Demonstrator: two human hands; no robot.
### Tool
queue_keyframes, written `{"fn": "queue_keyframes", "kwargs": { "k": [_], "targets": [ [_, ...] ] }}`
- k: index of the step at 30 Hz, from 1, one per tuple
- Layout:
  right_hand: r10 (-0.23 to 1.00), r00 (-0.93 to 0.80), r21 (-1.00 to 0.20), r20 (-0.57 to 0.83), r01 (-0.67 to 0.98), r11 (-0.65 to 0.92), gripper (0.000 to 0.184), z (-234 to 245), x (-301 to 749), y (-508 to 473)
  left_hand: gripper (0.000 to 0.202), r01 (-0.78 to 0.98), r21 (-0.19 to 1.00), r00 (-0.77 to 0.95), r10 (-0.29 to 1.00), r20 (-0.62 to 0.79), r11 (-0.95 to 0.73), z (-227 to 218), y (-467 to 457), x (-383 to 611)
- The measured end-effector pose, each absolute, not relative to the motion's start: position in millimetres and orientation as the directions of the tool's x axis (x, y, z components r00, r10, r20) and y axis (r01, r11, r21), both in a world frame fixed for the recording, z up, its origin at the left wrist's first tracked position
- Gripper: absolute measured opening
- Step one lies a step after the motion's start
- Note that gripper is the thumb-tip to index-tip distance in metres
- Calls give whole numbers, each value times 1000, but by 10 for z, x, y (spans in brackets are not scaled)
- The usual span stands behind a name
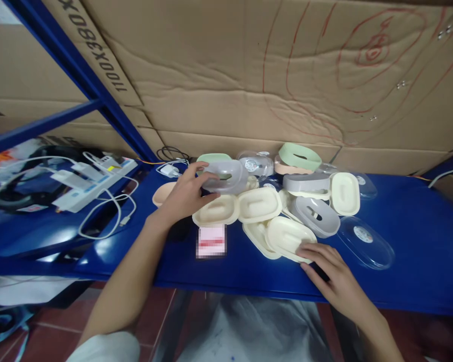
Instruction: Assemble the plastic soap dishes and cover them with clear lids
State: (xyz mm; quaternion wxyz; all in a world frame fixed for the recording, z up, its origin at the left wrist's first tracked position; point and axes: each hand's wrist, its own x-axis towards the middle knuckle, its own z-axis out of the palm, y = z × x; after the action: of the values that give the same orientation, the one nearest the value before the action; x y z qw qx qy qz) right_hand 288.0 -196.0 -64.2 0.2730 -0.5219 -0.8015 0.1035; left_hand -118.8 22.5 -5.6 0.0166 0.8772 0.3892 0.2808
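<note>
My left hand (186, 193) is at the left end of a lavender-grey oval slotted cover (234, 178), its fingers over the side and its thumb below. My right hand (330, 274) grips the near right edge of a cream oval tray (287, 234), fingers on top and thumb at the rim. That tray partly overlaps another cream tray (254, 239). Two more cream trays, a left one (217, 208) and a right one (260, 203), lie side by side between my hands. A grey slotted cover (319, 216) sits beyond the right hand.
Behind are green slotted covers (300, 156), a clear lid (256, 166) and another cream tray (345, 193). A clear oval lid (366, 241) lies right. A pixelated card (211, 241) is near the front. Left stand a power strip (92, 186) and cables. Cardboard (219, 65) backs the blue table (411, 226).
</note>
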Motion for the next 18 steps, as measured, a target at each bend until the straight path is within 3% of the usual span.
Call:
{"fn": "queue_keyframes", "kwargs": {
  "k": [7,14,18],
  "targets": [
    [898,-298,-458,325,781,425,26,-611,2868,-1952,39,781,273,327,740,588,-562,9,598,-1209],
    [904,-295,-456,309,788,413,28,-623,2868,-1956,49,806,292,349,812,468,-515,164,1050,-1201],
    [898,-301,-452,320,785,424,28,-629,2871,-1952,59,839,302,275,831,484,-453,115,1087,-1258]
  ]
}}
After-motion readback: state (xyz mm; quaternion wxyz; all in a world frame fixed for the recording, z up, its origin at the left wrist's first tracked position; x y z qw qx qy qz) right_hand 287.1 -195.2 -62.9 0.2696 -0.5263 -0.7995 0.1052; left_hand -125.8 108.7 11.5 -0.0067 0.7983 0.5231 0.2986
